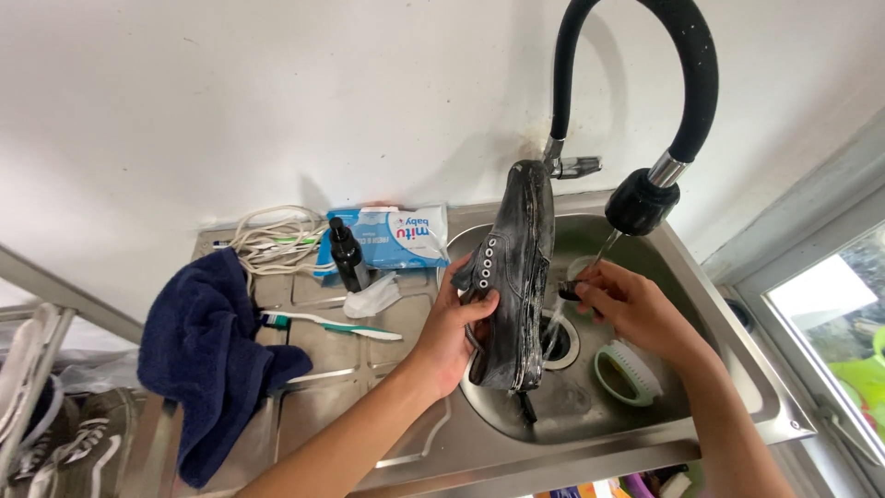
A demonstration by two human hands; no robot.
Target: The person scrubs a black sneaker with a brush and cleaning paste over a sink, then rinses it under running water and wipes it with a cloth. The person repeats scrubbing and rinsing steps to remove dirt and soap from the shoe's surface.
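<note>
Shoe [514,277]: black, wet, streaked with pale suds, with a row of metal eyelets, held over the steel sink [737,350] under the black flexible faucet [636,198]. Left hand [452,327] is clenched around its upper near the eyelets. Right hand [627,304] pinches a small dark item beside the sole; its identity cannot be determined. Heel end is partly hidden in the basin. Long axis runs near vertical, toe pointing up toward the wall, sole facing right. A green brush [627,373] lies in the sink.

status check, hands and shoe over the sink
Left hand grips dark shoe upright over sink. Right hand at its side, under running faucet. Scrub brush in basin.
</note>
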